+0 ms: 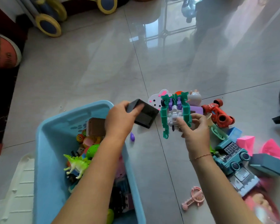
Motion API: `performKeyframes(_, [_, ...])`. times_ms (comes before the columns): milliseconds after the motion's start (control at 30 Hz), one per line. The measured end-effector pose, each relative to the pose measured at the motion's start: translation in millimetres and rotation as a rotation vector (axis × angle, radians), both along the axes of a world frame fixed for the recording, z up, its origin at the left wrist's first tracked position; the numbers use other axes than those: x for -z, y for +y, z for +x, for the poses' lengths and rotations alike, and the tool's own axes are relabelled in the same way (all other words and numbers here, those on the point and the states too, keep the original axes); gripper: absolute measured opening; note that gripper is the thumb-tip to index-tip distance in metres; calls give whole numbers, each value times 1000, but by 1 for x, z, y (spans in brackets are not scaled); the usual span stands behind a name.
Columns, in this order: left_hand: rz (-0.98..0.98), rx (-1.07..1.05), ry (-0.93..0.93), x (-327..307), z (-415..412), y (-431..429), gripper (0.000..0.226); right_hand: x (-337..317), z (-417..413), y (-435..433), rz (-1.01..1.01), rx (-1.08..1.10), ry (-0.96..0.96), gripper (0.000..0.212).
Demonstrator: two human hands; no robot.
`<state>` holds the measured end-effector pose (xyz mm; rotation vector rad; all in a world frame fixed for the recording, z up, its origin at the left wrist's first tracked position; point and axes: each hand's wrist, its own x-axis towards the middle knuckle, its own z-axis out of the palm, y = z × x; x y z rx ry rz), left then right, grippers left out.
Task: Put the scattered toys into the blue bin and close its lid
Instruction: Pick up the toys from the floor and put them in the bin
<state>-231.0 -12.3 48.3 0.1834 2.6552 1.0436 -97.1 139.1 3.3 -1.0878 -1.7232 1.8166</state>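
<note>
At lower right, one teal truck [233,160] bears cursive lettering (too small to read). Left hand [120,120] grips one black box [145,115] beside the bin [55,125] at lower left; right hand [196,131] pinches one green robot [174,110].

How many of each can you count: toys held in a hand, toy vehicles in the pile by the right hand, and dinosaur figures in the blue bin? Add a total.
Toys held in a hand: 2 (black box in left hand, green robot in right hand)
Toy vehicles in the pile: 2 (red car, blue truck)
Dinosaur figures in the blue bin: 1 (green dinosaur)
Total: 5
</note>
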Motion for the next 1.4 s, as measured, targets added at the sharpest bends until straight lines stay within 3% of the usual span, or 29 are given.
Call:
performKeyframes(67, [136, -209, 50, -21, 5, -45, 34, -26, 5, -33, -26, -81, 55, 36])
performKeyframes(133, [146, -447, 104, -23, 10, -100, 34, -45, 9, -70, -37, -210, 94, 35])
performKeyframes(233, [163, -788, 52, -12, 22, -158, 48, -61, 11, -124, -2, -430, 61, 35])
performKeyframes(300, [195, -876, -7, -8, 29, -169, 43, -62, 9, -150, 46, -523, 22, 35])
performKeyframes(433, [64, -774, -25, -8, 35, -166, 71, -50, 5, -170, 188, -589, -44, 38])
performKeyframes(633, [109, -629, 117, -17, 25, -135, 60, -45, 9, -156, 392, -583, -98, 30])
performKeyframes(767, [153, -521, 134, -17, 15, -107, 51, -36, 8, -140, 431, -552, -113, 50])
performKeyframes(900, [153, -357, 146, -16, 16, -63, 47, -7, 2, -89, 375, -365, -103, 36])
performKeyframes(1033, [147, -154, 105, 3, 12, -1, 49, 36, -6, -12, 492, -199, -245, 39])
performKeyframes(1200, [-76, -3, -49, 66, -3, 65, 57, 78, -22, 69, 593, -315, -477, 60])
performKeyframes(1400, [-416, 74, -140, 140, -18, 73, 56, 118, -36, 114, 635, -419, -589, 80])
